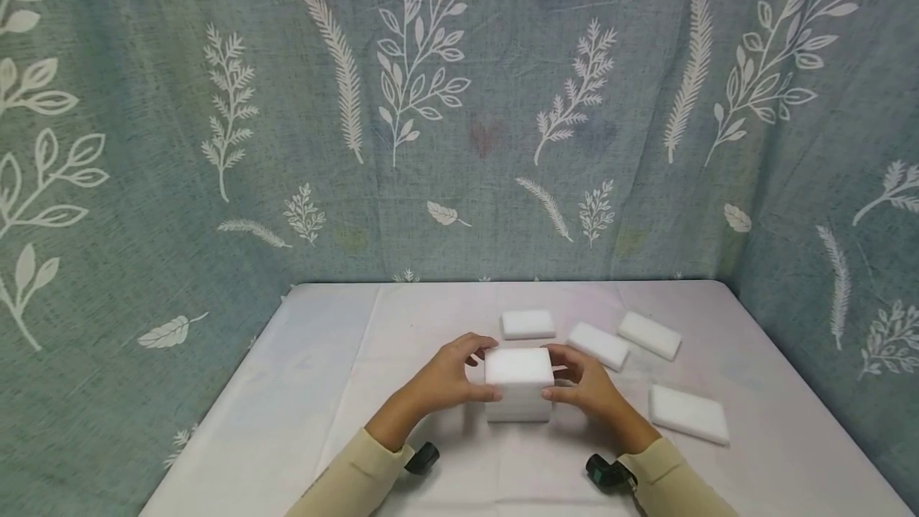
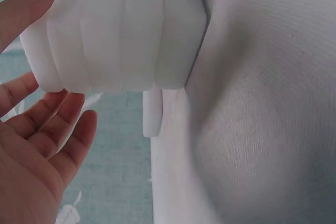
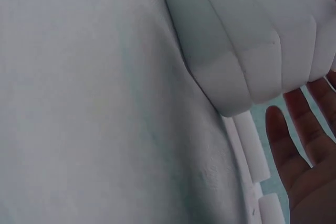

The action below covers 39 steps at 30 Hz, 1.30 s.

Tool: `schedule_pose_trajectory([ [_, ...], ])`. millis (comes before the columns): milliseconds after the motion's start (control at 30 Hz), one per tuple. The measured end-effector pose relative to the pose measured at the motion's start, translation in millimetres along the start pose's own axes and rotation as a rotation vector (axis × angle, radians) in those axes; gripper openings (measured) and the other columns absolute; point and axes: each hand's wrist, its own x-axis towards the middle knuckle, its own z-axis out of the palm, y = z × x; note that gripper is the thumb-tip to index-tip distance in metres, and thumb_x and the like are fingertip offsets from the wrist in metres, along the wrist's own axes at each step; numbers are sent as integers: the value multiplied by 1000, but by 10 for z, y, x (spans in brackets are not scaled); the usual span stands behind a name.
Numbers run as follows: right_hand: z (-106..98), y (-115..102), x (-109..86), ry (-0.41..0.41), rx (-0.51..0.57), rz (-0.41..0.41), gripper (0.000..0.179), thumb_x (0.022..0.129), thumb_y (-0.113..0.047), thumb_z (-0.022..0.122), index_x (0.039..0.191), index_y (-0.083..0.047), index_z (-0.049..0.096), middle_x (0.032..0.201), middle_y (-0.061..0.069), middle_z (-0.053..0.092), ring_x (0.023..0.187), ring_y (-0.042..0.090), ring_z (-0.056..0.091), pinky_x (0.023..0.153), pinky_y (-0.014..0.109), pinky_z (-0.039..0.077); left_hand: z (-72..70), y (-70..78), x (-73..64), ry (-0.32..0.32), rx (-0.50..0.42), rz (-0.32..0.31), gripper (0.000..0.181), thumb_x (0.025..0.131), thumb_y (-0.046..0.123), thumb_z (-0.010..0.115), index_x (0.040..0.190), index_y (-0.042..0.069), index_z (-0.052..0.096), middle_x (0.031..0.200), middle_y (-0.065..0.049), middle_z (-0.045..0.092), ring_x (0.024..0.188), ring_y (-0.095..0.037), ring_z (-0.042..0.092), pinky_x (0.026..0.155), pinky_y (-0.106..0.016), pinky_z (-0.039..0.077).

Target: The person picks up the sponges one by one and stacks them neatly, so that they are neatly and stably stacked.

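A stack of several white sponges (image 1: 518, 405) stands upright on the white-covered table in front of me, edges roughly lined up. My left hand (image 1: 451, 373) holds the top sponge (image 1: 518, 365) from the left, thumb at the front and fingers curving behind. From the right, my right hand (image 1: 585, 383) grips the same top in a matching way. In the left wrist view, the layers of the stack show, with the lower fingers (image 2: 76, 140) loosely bent beside its upper end. The right wrist view shows the stack's base resting on the cloth.
Behind the stack lies a loose sponge (image 1: 527, 325). Two more sponges, one nearer (image 1: 598, 346) and one farther (image 1: 649, 335), lie at the back right, and another sponge (image 1: 689, 414) lies right of my right hand. A leaf-patterned curtain (image 1: 459, 102) surrounds the table (image 1: 287, 421).
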Motion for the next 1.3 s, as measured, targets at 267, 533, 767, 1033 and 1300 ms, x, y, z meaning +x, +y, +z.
schedule_pose_trajectory([
  [267,-43,-88,28,-14,12,-6,61,75,7,79,127,18,49,115,30,59,103,39,59,87,67,44,5,-34,-1,-2,-30,-18,74,73,41,85,134,13,53,122,7,57,106,-10,56,92,-31,50],
  [533,-18,-79,45,-7,6,-31,59,73,10,78,125,17,51,112,31,59,102,36,59,85,66,45,-5,-65,-22,-17,-70,-46,76,73,35,87,136,8,53,121,5,61,104,-10,60,93,-31,50],
  [767,5,-96,49,22,-15,-62,54,72,11,79,120,16,55,109,29,61,99,30,62,82,63,48,-4,-80,-16,-25,-84,-31,78,73,33,87,136,6,51,120,4,61,104,-10,60,94,-31,49],
  [1033,8,-109,34,24,8,-39,54,74,10,78,122,15,54,111,28,61,101,33,61,85,65,46,11,-105,-20,-23,-79,-39,77,73,31,87,136,6,52,119,6,61,105,-12,60,94,-30,49],
  [1300,17,-91,25,56,1,-37,52,75,10,77,122,14,55,113,27,61,102,21,61,87,44,54,11,-93,-24,-22,-66,-47,76,73,34,87,136,11,53,121,6,61,105,-12,60,93,-31,49],
])
